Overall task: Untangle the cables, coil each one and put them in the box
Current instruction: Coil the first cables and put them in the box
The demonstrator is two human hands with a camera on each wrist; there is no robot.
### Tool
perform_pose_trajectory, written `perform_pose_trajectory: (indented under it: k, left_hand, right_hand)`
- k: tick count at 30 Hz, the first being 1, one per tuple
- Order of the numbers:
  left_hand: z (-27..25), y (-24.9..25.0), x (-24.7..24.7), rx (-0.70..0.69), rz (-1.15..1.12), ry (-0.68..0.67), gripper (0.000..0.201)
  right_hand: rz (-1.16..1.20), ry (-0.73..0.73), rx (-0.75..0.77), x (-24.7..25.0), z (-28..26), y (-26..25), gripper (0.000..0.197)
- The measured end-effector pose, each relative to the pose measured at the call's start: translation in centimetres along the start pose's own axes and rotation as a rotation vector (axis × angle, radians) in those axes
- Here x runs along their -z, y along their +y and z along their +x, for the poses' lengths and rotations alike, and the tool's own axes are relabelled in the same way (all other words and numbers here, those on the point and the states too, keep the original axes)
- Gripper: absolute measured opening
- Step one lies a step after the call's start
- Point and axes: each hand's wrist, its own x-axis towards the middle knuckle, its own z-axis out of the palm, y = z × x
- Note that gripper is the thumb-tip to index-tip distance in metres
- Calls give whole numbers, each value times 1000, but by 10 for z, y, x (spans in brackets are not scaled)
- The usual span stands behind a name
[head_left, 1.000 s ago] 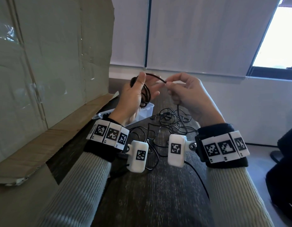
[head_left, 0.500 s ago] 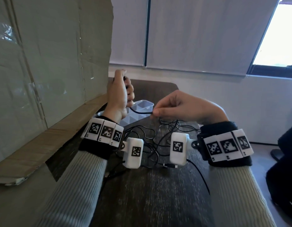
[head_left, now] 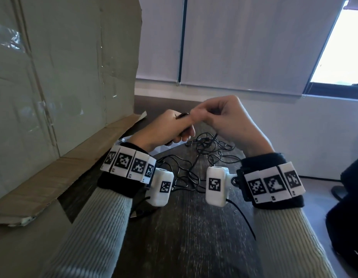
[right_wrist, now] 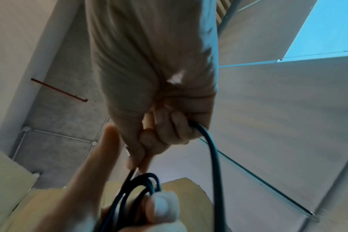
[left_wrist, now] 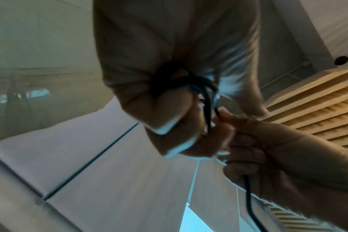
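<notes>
Cables (head_left: 204, 157) lie in a loose black tangle on the dark table (head_left: 194, 237), just right of the clear plastic box (head_left: 164, 148), which the left wrist mostly hides. A tall cardboard sheet (head_left: 63, 67) walls off the left side. Above the tangle, the left hand (head_left: 168, 129) curls around a coil of black cable (right_wrist: 137, 188), while the right hand (head_left: 224, 119) pinches the strand running from it. Open tabletop lies nearer the person; its right edge drops to the floor.
</notes>
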Motion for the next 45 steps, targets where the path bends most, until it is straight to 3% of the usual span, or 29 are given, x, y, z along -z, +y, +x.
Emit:
perform_pose_trajectory:
  k: [3,7,12,15,17,20,22,25,28,35,38,41,43,45]
  left_hand:
    - [-2,-3,4,12,-13,-81,34]
    - [4,-8,1,-9,-353,-66,34]
    - [13,-9,0,-43,-741,148,31]
    - [18,-8,1,-66,-1072,305,34]
    - [19,-8,7,-72,-1217,400,34]
    - [18,-8,13,-69,-1290,542,33]
    - [19,-9,13,-24,-1259,583,32]
    - [18,-10,13,39,-1147,486,28]
    - [16,-11,12,-21,-1033,465,12]
    - [17,-11,9,-2,-1090,512,48]
    - [15,-13,6,-17,-864,624,50]
    - [16,-15,-5,-133,-358,643,53]
    - [17,-18,-12,-217,-28,583,59]
    - [16,-18,-14,-172,-12,430,70]
  right_hand:
    - [98,70,-6,1,1,3,10]
    - [245,131,-118,3,2,7,9]
    - [406,171,-243,10,5,17,6]
    - [266,150,-272,4,7,23,9]
    - [129,91,-286,-4,8,28,9]
    - [23,-109,-276,-19,6,25,13]
    - [-41,-261,-260,-25,3,19,14]
    - [-70,-397,-233,-22,-1,11,16]
    - [-51,-465,-209,-14,-4,7,19]
    - [-191,-700,-178,-6,-6,6,27]
    - [-182,-640,-123,-3,-6,1,21]
    - [-168,-495,-61,-4,-5,-3,14]
    - [-178,-429,-23,-5,-4,-4,13]
    - [-160,-348,3,-3,-4,-4,10]
